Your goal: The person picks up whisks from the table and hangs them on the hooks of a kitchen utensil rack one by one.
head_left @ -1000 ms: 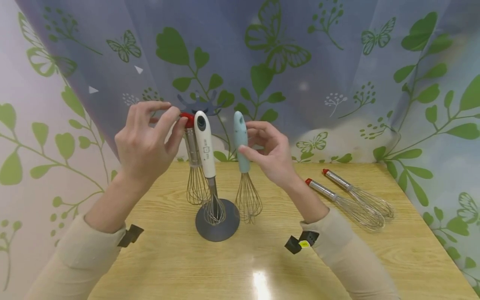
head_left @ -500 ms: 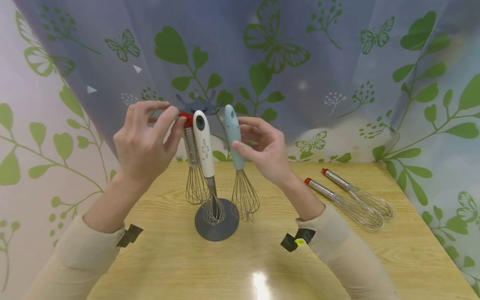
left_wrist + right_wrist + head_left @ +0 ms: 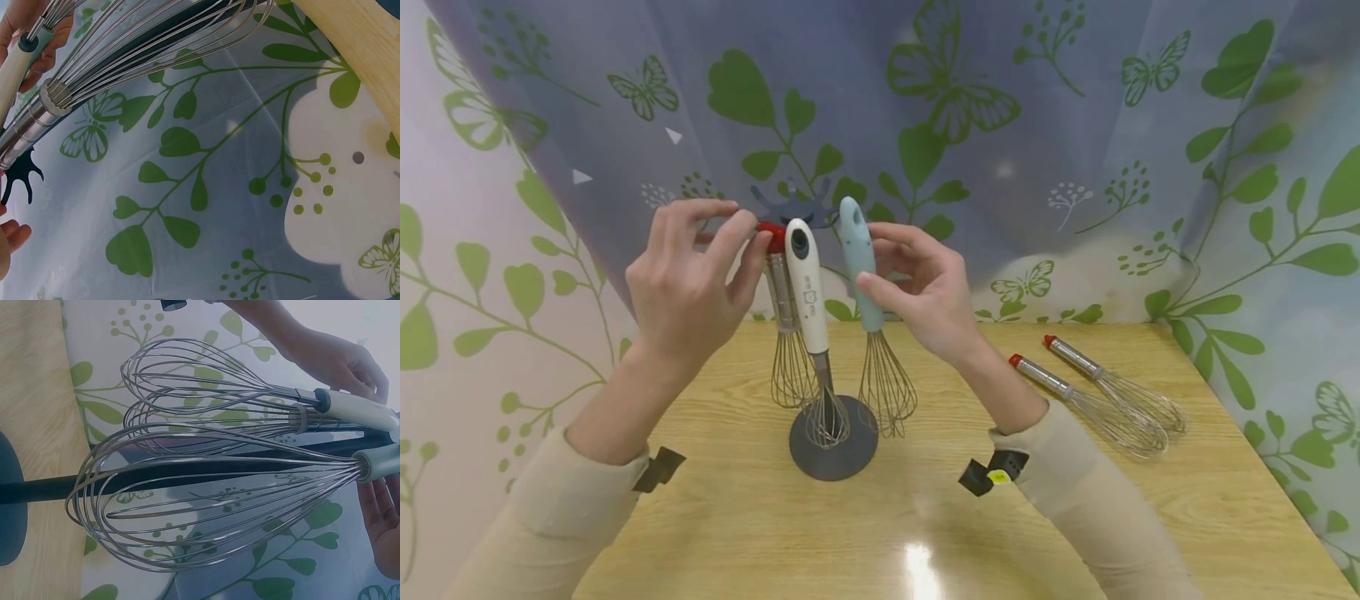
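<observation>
My left hand [image 3: 681, 279] pinches the red end of a steel-handled whisk [image 3: 782, 296], which hangs wires down beside the dark stand. In front of the stand's pole hangs a whisk with a white handle [image 3: 808, 292], its wires over the round base [image 3: 820, 465]. My right hand [image 3: 928, 292] holds a light blue-handled whisk [image 3: 859, 271] between thumb and fingers, its top leaning left toward the stand's hooks [image 3: 790, 200]. The right wrist view shows the blue whisk's wires [image 3: 219, 506] nearest, with the other two whisks behind.
Two more steel whisks with red ends, a nearer one [image 3: 1045, 379] and a farther one [image 3: 1078, 358], lie on the wooden table [image 3: 760, 533] at the right. A patterned curtain [image 3: 1075, 125] hangs along the table's back edge.
My right hand has carried the blue-handled whisk left and slightly up, closer to the stand, and its handle now tilts more. My left hand has stayed nearly still on the red end.
</observation>
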Tool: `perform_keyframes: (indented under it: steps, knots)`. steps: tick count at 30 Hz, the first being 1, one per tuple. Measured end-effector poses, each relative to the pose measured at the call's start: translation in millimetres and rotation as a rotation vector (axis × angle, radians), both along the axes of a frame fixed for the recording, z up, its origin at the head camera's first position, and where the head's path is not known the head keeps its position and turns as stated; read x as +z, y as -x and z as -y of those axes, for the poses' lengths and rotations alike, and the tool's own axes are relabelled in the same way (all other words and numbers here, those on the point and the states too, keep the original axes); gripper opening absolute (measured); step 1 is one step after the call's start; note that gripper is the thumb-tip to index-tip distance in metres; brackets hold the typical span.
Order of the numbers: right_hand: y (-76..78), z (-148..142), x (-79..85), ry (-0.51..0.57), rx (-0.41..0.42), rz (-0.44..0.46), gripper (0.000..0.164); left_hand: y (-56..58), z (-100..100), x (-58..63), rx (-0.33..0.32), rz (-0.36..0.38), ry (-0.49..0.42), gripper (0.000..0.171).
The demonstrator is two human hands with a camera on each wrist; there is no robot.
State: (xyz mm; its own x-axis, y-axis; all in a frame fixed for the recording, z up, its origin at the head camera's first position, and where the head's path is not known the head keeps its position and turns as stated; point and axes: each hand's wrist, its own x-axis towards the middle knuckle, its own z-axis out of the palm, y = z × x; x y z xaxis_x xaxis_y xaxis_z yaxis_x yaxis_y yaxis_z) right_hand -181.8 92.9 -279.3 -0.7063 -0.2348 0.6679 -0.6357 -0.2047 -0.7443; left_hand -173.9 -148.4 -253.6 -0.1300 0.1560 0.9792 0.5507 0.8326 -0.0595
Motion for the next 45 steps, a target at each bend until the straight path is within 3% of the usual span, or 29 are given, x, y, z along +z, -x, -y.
perform_keyframes:
  steps: [45]
  knots:
    - [0.6,0.0,4.7,-0.089,0.009,-0.022,0.045,-1.9,-0.3,0.8,-0.002,0.010,0.018,0.012]
